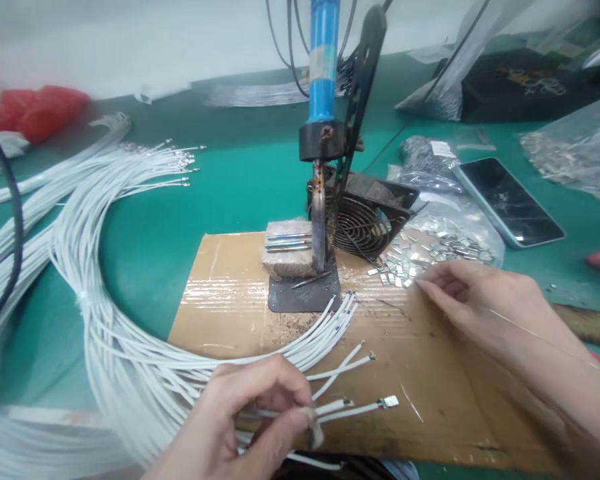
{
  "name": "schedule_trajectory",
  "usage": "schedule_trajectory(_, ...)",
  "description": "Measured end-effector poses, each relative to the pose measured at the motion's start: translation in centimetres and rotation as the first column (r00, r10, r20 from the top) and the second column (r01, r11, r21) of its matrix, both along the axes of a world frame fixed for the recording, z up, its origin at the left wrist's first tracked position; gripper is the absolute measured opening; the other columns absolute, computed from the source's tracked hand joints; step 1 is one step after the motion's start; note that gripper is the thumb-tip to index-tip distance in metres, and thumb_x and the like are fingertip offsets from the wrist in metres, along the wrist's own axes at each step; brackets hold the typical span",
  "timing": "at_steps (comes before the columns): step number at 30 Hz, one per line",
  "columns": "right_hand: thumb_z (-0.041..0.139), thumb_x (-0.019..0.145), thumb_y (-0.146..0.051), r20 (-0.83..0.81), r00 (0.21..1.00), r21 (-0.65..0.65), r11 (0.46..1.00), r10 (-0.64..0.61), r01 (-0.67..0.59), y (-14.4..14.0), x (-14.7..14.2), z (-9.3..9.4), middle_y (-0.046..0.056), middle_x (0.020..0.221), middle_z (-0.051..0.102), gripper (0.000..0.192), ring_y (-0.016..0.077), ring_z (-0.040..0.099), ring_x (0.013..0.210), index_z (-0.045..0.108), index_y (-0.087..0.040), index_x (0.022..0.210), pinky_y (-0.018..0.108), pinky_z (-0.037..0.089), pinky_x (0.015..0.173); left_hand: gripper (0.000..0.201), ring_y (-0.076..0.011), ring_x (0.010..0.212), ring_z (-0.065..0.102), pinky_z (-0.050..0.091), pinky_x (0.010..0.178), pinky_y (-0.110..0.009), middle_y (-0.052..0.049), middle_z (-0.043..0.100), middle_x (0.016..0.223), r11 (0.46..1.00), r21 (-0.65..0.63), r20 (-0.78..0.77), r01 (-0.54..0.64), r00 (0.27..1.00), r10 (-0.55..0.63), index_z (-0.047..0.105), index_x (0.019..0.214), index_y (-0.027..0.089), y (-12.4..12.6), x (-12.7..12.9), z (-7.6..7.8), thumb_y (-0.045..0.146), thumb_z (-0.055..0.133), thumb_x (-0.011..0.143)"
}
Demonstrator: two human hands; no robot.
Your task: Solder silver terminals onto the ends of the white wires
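Observation:
My left hand (260,417) is closed, thumb against fingers, on white cables (350,413) at the cardboard's front. One cable ends in a small flat metal connector (391,401); other ends show bare coloured wires. A greyish-white scrap (316,430) sits at my left thumb tip. My right hand (473,293) has thumb and forefinger brought together at the edge of a pile of small metal connectors (405,263); whether a connector is between them, I cannot make out. A thin wire (517,323) crosses the back of that hand. More cable ends (343,310) fan out on the cardboard.
A blue-handled soldering iron (323,73) is clamped upright, its tip beside a block (290,260) bearing metal rods. Behind stands a black fan (367,220). A phone (510,200) lies right, a long cable bundle (95,280) left, and cardboard (220,280) underneath.

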State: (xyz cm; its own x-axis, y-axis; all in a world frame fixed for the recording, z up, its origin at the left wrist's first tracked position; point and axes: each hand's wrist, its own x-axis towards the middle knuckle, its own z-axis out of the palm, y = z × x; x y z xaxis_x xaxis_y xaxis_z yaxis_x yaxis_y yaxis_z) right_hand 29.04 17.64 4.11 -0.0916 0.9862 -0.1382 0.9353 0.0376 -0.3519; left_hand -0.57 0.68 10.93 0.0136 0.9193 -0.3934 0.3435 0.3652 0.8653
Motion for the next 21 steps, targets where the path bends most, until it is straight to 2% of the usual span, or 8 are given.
schedule_trajectory(3, 0.075, 0.103, -0.045, -0.069, 0.997, 0.037, 0.999, -0.029, 0.032, -0.3, 0.4, -0.1, -0.003, 0.076, 0.072, 0.03, 0.0153, 0.069, 0.067, 0.072, -0.018, 0.09, 0.033, 0.058, 0.072, 0.022, -0.0143, 0.067, 0.05, 0.037, 0.061, -0.027, 0.004, 0.059, 0.071, 0.997, -0.059, 0.114, 0.051, 0.992, -0.044, 0.069, 0.088, 0.021, 1.1, 0.5, -0.7, 0.038, 0.065, 0.102)
schedule_trajectory(6, 0.062, 0.094, -0.069, -0.184, 0.982, 0.122, 0.99, -0.047, 0.07, -1.2, 0.7, 0.0, 0.002, 0.07, 0.074, 0.045, 0.0219, 0.071, 0.062, 0.068, -0.025, 0.085, 0.036, 0.051, 0.063, 0.023, -0.0148, 0.067, 0.046, 0.034, 0.062, -0.028, 0.005, 0.054, 0.072, 0.996, -0.059, 0.158, 0.07, 0.986, -0.06, 0.063, 0.09, 0.021, 1.8, 0.9, -2.0, 0.038, 0.062, 0.106)
schedule_trajectory(8, 0.057, 0.087, -0.076, -0.252, 0.966, 0.153, 0.983, -0.061, 0.102, -1.8, 0.7, 0.2, 0.004, 0.069, 0.075, 0.049, 0.0255, 0.071, 0.06, 0.067, -0.028, 0.085, 0.039, 0.047, 0.06, 0.024, -0.0155, 0.067, 0.045, 0.033, 0.061, -0.029, 0.004, 0.052, 0.072, 0.996, -0.059, 0.145, 0.072, 0.987, -0.063, 0.061, 0.09, 0.021, 1.9, 1.2, -2.9, 0.04, 0.062, 0.105)
schedule_trajectory(11, 0.061, 0.085, -0.077, -0.359, 0.928, 0.146, 0.977, -0.097, 0.158, -2.5, 0.3, 0.2, 0.003, 0.065, 0.072, 0.05, 0.0243, 0.069, 0.056, 0.067, -0.027, 0.087, 0.039, 0.049, 0.059, 0.025, -0.0169, 0.067, 0.048, 0.036, 0.062, -0.03, 0.003, 0.054, 0.073, 0.997, -0.045, 0.118, 0.057, 0.992, -0.051, 0.061, 0.09, 0.022, 1.7, 1.3, -3.7, 0.041, 0.06, 0.106)
schedule_trajectory(14, 0.069, 0.081, -0.08, -0.495, 0.859, 0.115, 0.969, -0.134, 0.218, -3.1, -0.2, 0.0, 0.003, 0.067, 0.073, 0.056, 0.0214, 0.068, 0.054, 0.069, -0.025, 0.09, 0.035, 0.054, 0.055, 0.022, -0.0169, 0.066, 0.05, 0.037, 0.062, -0.03, 0.003, 0.056, 0.072, 0.999, 0.007, 0.09, 0.038, 0.995, -0.038, 0.063, 0.091, 0.023, 1.5, 1.3, -3.9, 0.037, 0.058, 0.108)
schedule_trajectory(17, 0.079, 0.08, -0.071, -0.608, 0.776, 0.102, 0.953, -0.168, 0.286, -3.7, -0.4, -0.2, 0.005, 0.072, 0.076, 0.051, 0.0188, 0.07, 0.057, 0.075, -0.022, 0.093, 0.03, 0.058, 0.055, 0.021, -0.0161, 0.066, 0.05, 0.038, 0.062, -0.028, 0.003, 0.056, 0.073, 0.999, 0.03, 0.104, -0.016, 0.995, 0.013, 0.065, 0.092, 0.023, 1.3, 1.3, -3.5, 0.036, 0.06, 0.108)
schedule_trajectory(21, 0.086, 0.08, -0.054, -0.691, 0.697, 0.138, 0.911, -0.192, 0.388, -4.9, -0.5, -0.1, 0.003, 0.075, 0.08, 0.036, 0.0157, 0.072, 0.057, 0.083, -0.023, 0.098, 0.023, 0.062, 0.057, 0.018, -0.0133, 0.069, 0.051, 0.039, 0.064, -0.025, 0.003, 0.06, 0.075, 0.991, -0.016, 0.229, -0.13, 0.965, 0.13, 0.071, 0.094, 0.021, 1.7, 1.8, -2.3, 0.037, 0.071, 0.103)
